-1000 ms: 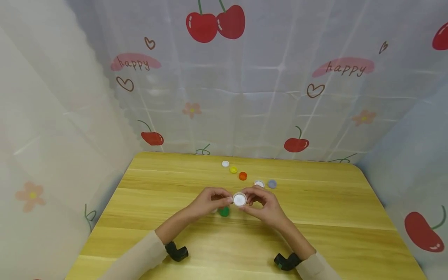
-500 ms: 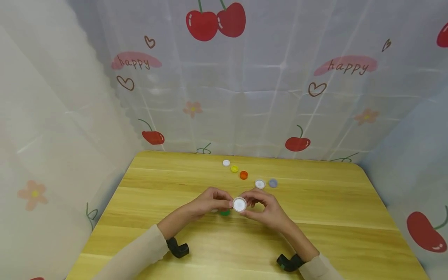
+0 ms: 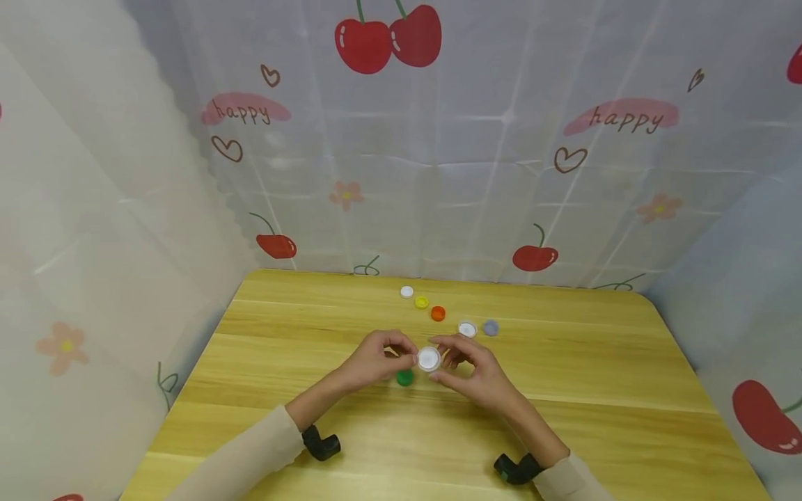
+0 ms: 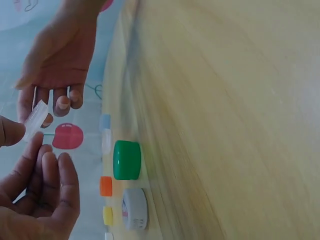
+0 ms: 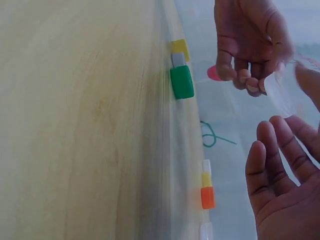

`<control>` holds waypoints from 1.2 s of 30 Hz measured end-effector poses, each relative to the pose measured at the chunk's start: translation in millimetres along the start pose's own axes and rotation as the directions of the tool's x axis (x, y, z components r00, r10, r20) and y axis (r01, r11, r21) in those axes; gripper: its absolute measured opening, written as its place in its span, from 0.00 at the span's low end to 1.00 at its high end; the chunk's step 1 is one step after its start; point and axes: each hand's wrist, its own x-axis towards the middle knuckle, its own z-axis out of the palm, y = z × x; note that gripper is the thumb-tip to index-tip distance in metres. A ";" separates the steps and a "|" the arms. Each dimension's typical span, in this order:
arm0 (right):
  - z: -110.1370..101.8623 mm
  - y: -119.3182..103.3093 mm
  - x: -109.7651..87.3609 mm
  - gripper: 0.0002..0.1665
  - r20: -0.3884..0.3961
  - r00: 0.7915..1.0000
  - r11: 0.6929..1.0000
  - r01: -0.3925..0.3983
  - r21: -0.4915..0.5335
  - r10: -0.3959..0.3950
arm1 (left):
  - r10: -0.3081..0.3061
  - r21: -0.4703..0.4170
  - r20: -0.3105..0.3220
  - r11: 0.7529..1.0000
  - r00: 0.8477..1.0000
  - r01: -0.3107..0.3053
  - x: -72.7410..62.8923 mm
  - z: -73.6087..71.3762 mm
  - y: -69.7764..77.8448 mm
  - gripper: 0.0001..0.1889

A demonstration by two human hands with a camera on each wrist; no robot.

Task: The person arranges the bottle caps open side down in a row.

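Observation:
Both hands hold a round white cap (image 3: 429,358) above the table, its flat round face turned up toward the head camera. My left hand (image 3: 379,360) pinches its left edge between thumb and fingers. On the opposite edge, my right hand (image 3: 471,365) grips it with thumb and index finger. In the left wrist view the cap (image 4: 36,120) appears edge-on, thin and translucent. Below the hands lies a green cap (image 3: 404,377). Beside that, a thick white cap with print (image 4: 135,209) shows in the left wrist view; the left hand mostly hides it from the head camera.
Farther back on the wooden table (image 3: 282,313) lie a small white cap (image 3: 406,292), a yellow cap (image 3: 422,303), an orange cap (image 3: 438,314), a larger white cap (image 3: 466,329) and a grey-blue cap (image 3: 491,328). A cherry-print curtain (image 3: 438,209) hangs behind the table.
The hands and white cap dip slightly toward the near edge, then rise back. More of the green cap shows now than half a second ago. Both grips look the same.

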 end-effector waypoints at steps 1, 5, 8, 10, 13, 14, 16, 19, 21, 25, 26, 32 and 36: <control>-0.1 0.4 -0.4 0.28 -0.002 1.000 1.000 -0.015 0.013 0.015 | 0.022 0.026 -0.020 0.999 1.000 -0.021 -0.2 0.5 -0.1 0.05; -0.9 3.0 -1.6 0.20 -0.022 0.996 0.994 -0.090 0.062 0.091 | 0.131 0.139 -0.089 0.983 0.987 -0.118 -1.6 2.5 -0.1 0.03; -1.8 4.6 -1.3 0.12 -0.010 0.990 0.986 -0.138 0.099 0.139 | 0.214 0.227 -0.114 0.956 0.970 -0.184 -2.4 3.8 3.0 0.04; -2.4 5.6 -0.9 0.13 0.036 0.984 0.975 -0.175 0.136 0.172 | 0.263 0.280 -0.118 0.934 0.958 -0.222 -2.7 4.5 6.1 0.05; -2.8 8.0 0.3 0.24 0.148 0.970 0.953 -0.221 0.207 0.192 | 0.327 0.357 -0.113 0.895 0.938 -0.269 -3.1 5.5 9.5 0.05; -2.7 8.8 0.6 0.26 0.184 0.963 0.945 -0.234 0.229 0.194 | 0.353 0.384 -0.108 0.877 0.929 -0.289 -3.3 5.9 10.3 0.05; -2.0 10.1 0.9 0.30 0.243 0.951 0.928 -0.254 0.273 0.189 | 0.413 0.452 -0.091 0.828 0.906 -0.332 -3.5 6.7 10.5 0.05; -0.4 11.9 1.3 0.32 0.289 0.938 0.902 -0.286 0.324 0.193 | 0.520 0.566 -0.046 0.717 0.853 -0.407 -3.0 7.3 8.9 0.06; 0.7 12.7 1.4 0.32 0.299 0.933 0.890 -0.301 0.342 0.201 | 0.578 0.631 -0.010 0.637 0.816 -0.443 -2.7 7.5 7.9 0.07; 3.1 12.5 2.5 0.30 0.310 0.928 0.878 -0.316 0.359 0.207 | 0.635 0.686 0.039 0.544 0.772 -0.482 -4.3 6.2 7.4 0.07; 3.2 12.5 2.8 0.30 0.314 0.927 0.877 -0.318 0.361 0.207 | 0.640 0.690 0.044 0.536 0.767 -0.487 -4.6 6.1 7.8 0.07; 5.1 11.7 3.9 0.29 0.332 0.920 0.857 -0.337 0.390 0.210 | 0.651 0.690 0.050 0.526 0.757 -0.498 -6.8 6.4 5.2 0.08; 6.7 11.6 3.9 0.28 0.317 0.925 0.855 -0.330 0.401 0.209 | 0.653 0.681 0.047 0.532 0.756 -0.502 -7.1 7.1 2.9 0.08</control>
